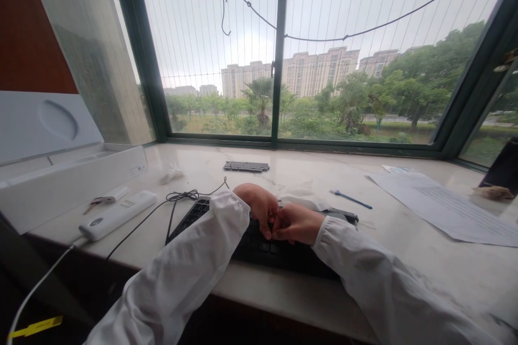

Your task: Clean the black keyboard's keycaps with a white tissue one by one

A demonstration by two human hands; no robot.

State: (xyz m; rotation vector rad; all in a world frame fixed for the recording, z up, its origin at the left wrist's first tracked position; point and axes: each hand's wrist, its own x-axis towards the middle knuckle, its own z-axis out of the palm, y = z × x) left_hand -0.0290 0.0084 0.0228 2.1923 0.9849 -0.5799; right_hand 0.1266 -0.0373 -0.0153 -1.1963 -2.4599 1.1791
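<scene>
A black keyboard [264,248] lies on the pale stone sill, partly hidden under my sleeves and hands. My left hand [259,206] is bent down over its middle, with fingers closed and tips pointing at the keys. Right beside it, my right hand [299,223] is closed too, thumb and fingers pinched together. The fingertips of both hands meet, and anything between them is hidden. Behind the hands lies a crumpled white sheet [303,198]. A thin blue stick [353,199] rests to the right. Further back sits a grey block of keyboard keys [246,166].
On the left are a white power bank [117,215] with a cable, a small white item with keys [107,199], and an open white box [76,183]. A tied black cable [182,194] trails there. Printed paper [445,205] lies right. A window frame [275,143] borders the back.
</scene>
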